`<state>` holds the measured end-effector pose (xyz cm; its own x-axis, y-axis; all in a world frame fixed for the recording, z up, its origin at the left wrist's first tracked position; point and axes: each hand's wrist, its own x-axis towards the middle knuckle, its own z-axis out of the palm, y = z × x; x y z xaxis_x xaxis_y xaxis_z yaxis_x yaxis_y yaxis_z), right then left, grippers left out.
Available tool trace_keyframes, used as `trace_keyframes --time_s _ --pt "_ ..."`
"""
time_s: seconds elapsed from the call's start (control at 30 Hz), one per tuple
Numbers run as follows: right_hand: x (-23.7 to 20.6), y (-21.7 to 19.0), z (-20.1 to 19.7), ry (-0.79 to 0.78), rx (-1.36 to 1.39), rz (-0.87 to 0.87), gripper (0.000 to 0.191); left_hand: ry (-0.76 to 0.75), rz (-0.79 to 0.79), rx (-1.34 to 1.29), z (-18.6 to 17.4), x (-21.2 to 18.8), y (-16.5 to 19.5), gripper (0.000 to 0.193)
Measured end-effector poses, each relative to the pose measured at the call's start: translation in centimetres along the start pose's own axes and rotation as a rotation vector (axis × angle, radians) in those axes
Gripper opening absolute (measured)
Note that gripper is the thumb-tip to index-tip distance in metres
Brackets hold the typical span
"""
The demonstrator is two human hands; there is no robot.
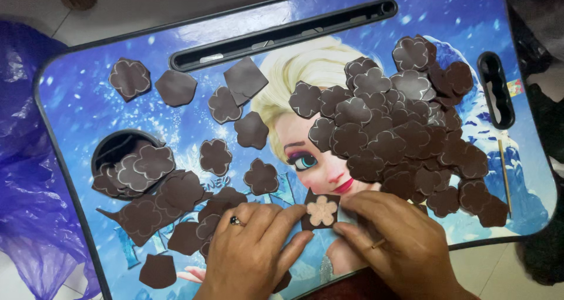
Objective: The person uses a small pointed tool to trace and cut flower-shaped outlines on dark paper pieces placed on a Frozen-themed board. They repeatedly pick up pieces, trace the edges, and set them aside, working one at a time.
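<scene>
Both hands pinch one brown foam piece [321, 211] at the tabletop's [76, 83] near edge, left hand [252, 250] and right hand [399, 241] on opposite sides; best to keep its pale flower cutout flat, fingertips off the petals, pressing evenly.

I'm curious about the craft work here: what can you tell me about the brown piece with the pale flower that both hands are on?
The brown piece is small, flat and roughly square, seemingly foam sheet. A pale, beige five-petal flower shape sits at its middle. It lies on the blue lap table near the front edge, pressed between the left hand and right hand.
</scene>
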<state>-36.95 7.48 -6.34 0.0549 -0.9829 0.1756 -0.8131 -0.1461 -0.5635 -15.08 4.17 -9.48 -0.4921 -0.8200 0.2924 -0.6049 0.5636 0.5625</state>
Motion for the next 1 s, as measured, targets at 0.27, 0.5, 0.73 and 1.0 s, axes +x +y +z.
trace_keyframes --time_s 0.27,0.5,0.73,1.0 --pt "0.02 0.25 0.43 -0.084 -0.003 0.029 0.035 -0.018 0.009 -0.008 0.06 0.11 -0.06 0.036" --pt "-0.10 0.41 0.70 -0.104 0.090 0.072 0.035 -0.025 0.021 -0.008 0.00 -0.07 -0.20 0.037" --pt "-0.14 0.36 0.68 -0.093 0.106 0.091 0.035 -0.043 0.016 -0.010 0.06 0.01 -0.24 0.040" --pt "0.08 0.59 0.77 -0.135 0.096 0.107 0.035 -0.029 0.002 -0.032 -0.05 0.09 -0.15 0.037"
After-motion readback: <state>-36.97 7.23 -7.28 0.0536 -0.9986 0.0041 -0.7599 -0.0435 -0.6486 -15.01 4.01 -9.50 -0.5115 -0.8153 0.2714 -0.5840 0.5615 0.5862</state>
